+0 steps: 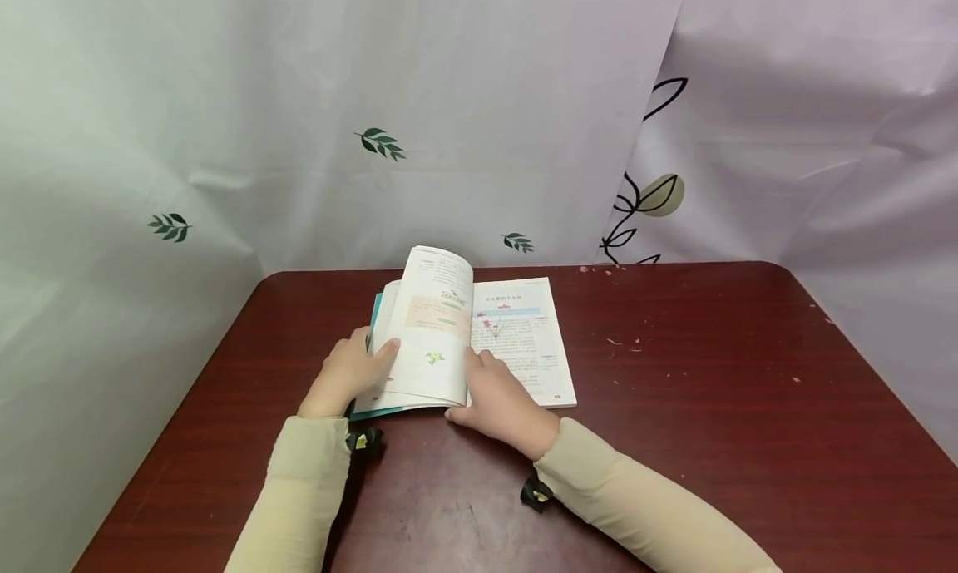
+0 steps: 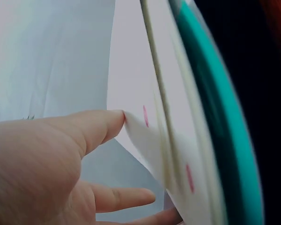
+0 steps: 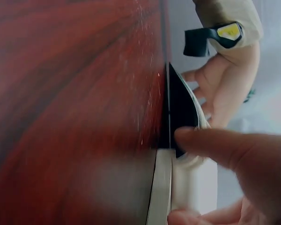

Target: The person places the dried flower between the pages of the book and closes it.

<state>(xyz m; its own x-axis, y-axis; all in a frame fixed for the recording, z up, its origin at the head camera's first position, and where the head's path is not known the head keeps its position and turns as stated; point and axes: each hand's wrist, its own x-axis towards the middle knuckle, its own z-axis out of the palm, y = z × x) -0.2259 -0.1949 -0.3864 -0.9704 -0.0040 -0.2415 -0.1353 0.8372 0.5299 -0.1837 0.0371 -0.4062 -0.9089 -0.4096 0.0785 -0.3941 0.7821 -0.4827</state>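
Observation:
An open book [image 1: 524, 340] with white printed pages and a teal cover lies on the table. Several pages [image 1: 441, 307] on its left side bulge up in a curve near the middle. At the book's left edge, my left hand [image 1: 350, 368] holds it, thumb on the page and fingers past the edge. The left wrist view shows that thumb [image 2: 103, 126] against the paper and the teal cover [image 2: 225, 112] behind. My right hand [image 1: 505, 394] grips the lower edge by the middle fold. In the right wrist view its thumb [image 3: 210, 143] touches the edge of the left half.
The dark red wooden table [image 1: 711, 440] extends around the book, with small pale flecks on its right part. Behind it hangs a pale curtain [image 1: 464, 99] with leaf prints. Black bands [image 1: 364, 442] sit on both wrists below light sleeves.

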